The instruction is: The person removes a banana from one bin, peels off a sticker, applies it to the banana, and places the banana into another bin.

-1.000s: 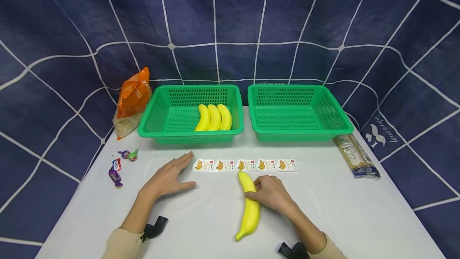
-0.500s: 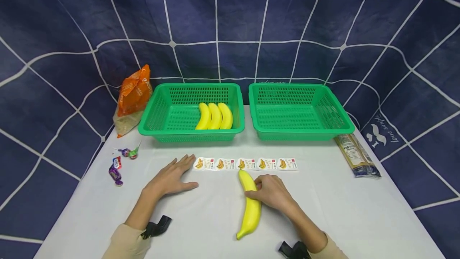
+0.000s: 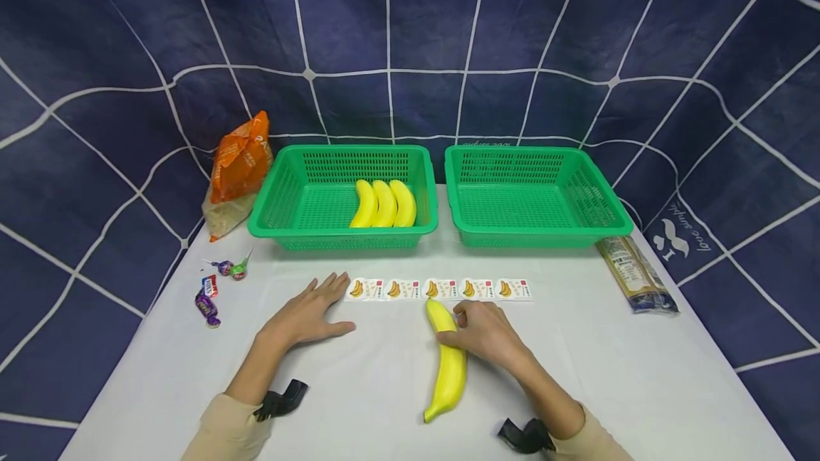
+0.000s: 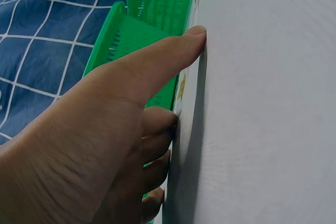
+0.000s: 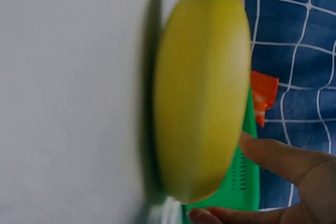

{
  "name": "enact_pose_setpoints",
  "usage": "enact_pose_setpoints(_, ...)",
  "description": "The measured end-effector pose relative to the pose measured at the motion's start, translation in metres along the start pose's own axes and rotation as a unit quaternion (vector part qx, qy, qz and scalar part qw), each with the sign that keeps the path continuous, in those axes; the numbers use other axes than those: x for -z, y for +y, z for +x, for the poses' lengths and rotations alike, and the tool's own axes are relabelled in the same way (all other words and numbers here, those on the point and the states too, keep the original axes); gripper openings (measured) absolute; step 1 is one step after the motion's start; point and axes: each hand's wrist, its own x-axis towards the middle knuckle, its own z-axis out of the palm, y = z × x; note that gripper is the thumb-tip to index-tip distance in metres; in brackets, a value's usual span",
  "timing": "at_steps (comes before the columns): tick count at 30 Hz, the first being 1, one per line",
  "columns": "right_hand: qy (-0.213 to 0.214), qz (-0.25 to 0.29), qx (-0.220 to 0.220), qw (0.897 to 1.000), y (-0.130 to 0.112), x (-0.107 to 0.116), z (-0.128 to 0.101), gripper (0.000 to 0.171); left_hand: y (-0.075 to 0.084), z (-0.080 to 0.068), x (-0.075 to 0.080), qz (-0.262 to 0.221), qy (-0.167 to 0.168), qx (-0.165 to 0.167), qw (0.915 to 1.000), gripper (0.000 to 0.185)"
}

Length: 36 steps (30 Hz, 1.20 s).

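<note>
A single yellow banana [image 3: 446, 383] lies lengthwise on the white table, its top end just touching the strip of stickers in the head view. My right hand [image 3: 487, 333] holds it near its upper part, thumb across it and fingers bent on its right side. A small pale bit shows between those fingers and the banana, too small to make out. In the right wrist view the banana [image 5: 202, 93] fills the middle, with the thumb against its side. My left hand [image 3: 307, 311] rests on the table, fingers spread, beside the left end of the banana-printed sticker strip [image 3: 438, 289].
Three bananas [image 3: 384, 205] lie in the left green basket [image 3: 342, 240]; the right green basket [image 3: 544, 239] holds nothing visible. An orange bag [image 3: 240, 162] leans at the back left. Candies [image 3: 208, 304] and lollipops [image 3: 237, 271] lie left, a clear packet [image 3: 634, 276] right.
My right hand's fingers have lifted and bent slightly back on the banana. The left hand has slid slightly right, toward the sticker strip. The head view has tilted a little.
</note>
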Motion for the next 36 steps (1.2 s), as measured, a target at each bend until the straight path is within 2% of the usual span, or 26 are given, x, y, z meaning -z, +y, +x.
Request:
enact_pose_setpoints(5,0.011,-0.030,0.026,0.999,-0.024,0.017,0.005,0.057,0.001,0.002,0.001,-0.002,-0.002,0.001,1.0000,0.094)
enact_pose_setpoints(10,-0.004,-0.031,0.096,0.995,-0.056,0.028,0.018,0.058,-0.001,0.003,0.000,-0.001,-0.007,0.004,1.0000,0.095)
enact_pose_setpoints(15,-0.050,-0.021,0.171,0.984,-0.087,0.024,0.045,0.055,-0.004,0.000,0.000,-0.004,-0.005,0.009,0.9999,0.096)
enact_pose_setpoints(19,-0.101,-0.046,0.205,0.972,-0.106,0.012,0.069,0.054,-0.004,0.000,0.000,-0.009,-0.003,0.003,0.9999,0.096)
enact_pose_setpoints(23,-0.134,-0.078,0.209,0.966,-0.120,-0.004,0.090,0.055,-0.004,0.001,-0.002,-0.014,-0.011,0.002,0.9998,0.096)
enact_pose_setpoints(26,-0.143,-0.100,0.204,0.963,-0.125,-0.018,0.102,0.055,-0.005,0.000,-0.002,-0.018,-0.017,0.005,0.9997,0.096)
enact_pose_setpoints(30,-0.134,-0.128,0.197,0.963,-0.128,-0.036,0.113,0.054,-0.005,-0.001,-0.001,-0.017,-0.015,0.005,0.9997,0.096)
enact_pose_setpoints(36,-0.116,-0.142,0.178,0.967,-0.124,-0.051,0.122,0.050,-0.003,0.000,0.000,-0.027,-0.014,0.003,0.9995,0.096)
